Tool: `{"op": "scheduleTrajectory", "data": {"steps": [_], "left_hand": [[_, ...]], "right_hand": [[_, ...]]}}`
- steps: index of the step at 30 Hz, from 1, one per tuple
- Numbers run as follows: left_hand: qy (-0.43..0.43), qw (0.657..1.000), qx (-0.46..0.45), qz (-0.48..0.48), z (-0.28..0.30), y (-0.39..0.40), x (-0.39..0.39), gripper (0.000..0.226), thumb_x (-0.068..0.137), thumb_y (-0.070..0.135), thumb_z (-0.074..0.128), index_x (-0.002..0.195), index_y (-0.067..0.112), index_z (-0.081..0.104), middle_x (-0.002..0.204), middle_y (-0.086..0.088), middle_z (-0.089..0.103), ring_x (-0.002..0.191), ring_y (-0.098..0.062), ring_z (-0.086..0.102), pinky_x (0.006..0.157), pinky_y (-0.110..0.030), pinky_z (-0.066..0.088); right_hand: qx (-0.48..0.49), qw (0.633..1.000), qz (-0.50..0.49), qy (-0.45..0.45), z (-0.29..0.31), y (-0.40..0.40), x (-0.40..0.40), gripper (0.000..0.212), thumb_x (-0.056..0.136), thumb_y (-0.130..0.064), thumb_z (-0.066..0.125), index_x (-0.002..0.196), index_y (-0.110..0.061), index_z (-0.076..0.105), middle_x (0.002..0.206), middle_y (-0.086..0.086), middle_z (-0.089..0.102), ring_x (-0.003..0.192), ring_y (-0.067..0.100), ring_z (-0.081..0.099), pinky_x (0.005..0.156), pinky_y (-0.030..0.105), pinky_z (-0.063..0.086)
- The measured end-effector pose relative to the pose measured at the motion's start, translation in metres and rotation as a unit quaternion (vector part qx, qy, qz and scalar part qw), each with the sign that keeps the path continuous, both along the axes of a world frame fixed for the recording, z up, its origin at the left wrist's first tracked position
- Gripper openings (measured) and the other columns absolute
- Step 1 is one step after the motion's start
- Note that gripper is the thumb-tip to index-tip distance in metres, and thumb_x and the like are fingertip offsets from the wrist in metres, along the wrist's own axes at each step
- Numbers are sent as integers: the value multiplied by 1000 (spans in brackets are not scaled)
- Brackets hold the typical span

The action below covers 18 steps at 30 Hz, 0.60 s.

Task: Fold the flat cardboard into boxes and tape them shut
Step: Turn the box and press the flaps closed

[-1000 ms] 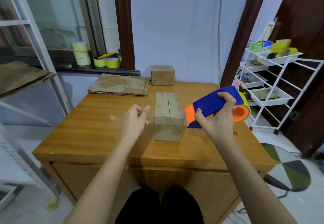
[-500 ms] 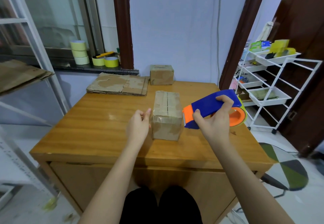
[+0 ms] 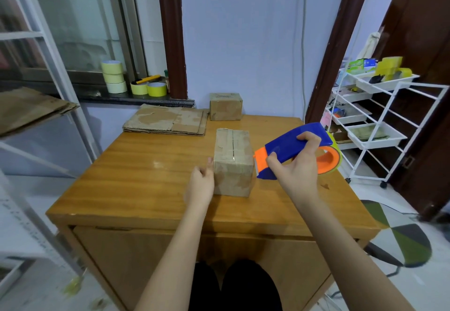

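Note:
A folded cardboard box (image 3: pixel 232 164) stands in the middle of the wooden table (image 3: pixel 146 176), with clear tape over its top seam. My left hand (image 3: pixel 199 185) rests against the box's left side, thumb up at the top edge; how the fingers lie is hard to tell. My right hand (image 3: pixel 295 174) grips a blue and orange tape dispenser (image 3: pixel 292 147) just right of the box, its orange nose close to the box's top right edge. A stack of flat cardboard (image 3: pixel 168 120) lies at the table's far left. A second closed box (image 3: pixel 226 106) sits at the far edge.
Yellow tape rolls (image 3: pixel 114 76) stand on the window sill behind the table. A white wire cart (image 3: pixel 379 125) with trays is on the right. A metal shelf holding cardboard (image 3: pixel 29 108) is on the left.
My left hand has moved right from a gap beside the box until it lies against the box's left side. The dispenser in my right hand stays by the box's right edge.

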<state>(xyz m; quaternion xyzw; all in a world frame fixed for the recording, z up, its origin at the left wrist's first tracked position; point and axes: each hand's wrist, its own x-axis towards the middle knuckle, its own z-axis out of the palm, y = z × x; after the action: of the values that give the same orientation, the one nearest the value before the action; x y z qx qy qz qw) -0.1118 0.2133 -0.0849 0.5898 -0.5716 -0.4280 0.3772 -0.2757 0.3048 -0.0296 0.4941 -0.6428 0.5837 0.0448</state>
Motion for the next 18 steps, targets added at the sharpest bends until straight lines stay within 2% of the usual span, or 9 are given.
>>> {"op": "scheduleTrajectory", "data": {"steps": [3,6,7,9,11,12,15,18], "left_hand": [[-33,999,-11,-12,4,4,0,39,98,53,28,102,18,45,84,4,56,85,-21,56,84,-36,47],[-126,991,-34,12,11,9,3,16,103,32,35,102,19,44,98,-1,58,86,-18,51,78,-33,43],[-130,989,-50,38,14,11,6,15,103,28,36,105,18,46,103,-3,59,89,-20,53,79,-33,42],[-46,994,-95,42,19,16,10,30,103,32,34,124,16,48,123,-4,56,111,-21,53,90,-33,41],[62,993,-98,-28,26,27,5,49,101,43,31,145,21,33,146,0,41,134,-20,38,106,-37,33],[95,990,-80,-72,28,33,1,55,100,47,29,150,25,23,152,3,33,139,-20,31,110,-40,28],[177,974,-45,-136,24,43,-10,62,98,48,34,152,33,7,156,5,24,141,-18,27,110,-36,27],[199,970,-15,-139,15,45,-6,62,98,44,40,152,30,13,155,6,27,141,-17,27,111,-34,25]], "right_hand": [[6,1000,3,4,2,-2,-2,57,75,-16,73,108,-24,27,80,4,57,71,21,58,61,34,47],[17,1000,7,1,4,-2,-4,57,76,-18,73,108,-25,27,82,5,58,71,20,58,60,32,46],[19,1000,8,2,4,-2,-4,57,76,-18,73,108,-25,27,83,5,58,72,20,59,60,33,47],[20,1000,4,5,4,-2,-4,58,75,-19,73,108,-27,26,86,6,59,74,20,60,61,35,50],[19,1000,1,4,4,-2,-4,58,75,-19,73,108,-27,26,86,7,59,74,20,60,63,38,51],[19,1000,3,1,4,-2,-4,58,76,-19,73,108,-26,26,86,7,59,74,21,60,63,38,51],[17,1000,6,-4,2,-2,-4,58,76,-18,73,109,-25,26,86,9,59,72,22,59,61,37,50],[18,1000,7,-10,1,-2,-5,58,76,-18,73,109,-26,25,89,10,60,76,21,61,61,33,49]]}}
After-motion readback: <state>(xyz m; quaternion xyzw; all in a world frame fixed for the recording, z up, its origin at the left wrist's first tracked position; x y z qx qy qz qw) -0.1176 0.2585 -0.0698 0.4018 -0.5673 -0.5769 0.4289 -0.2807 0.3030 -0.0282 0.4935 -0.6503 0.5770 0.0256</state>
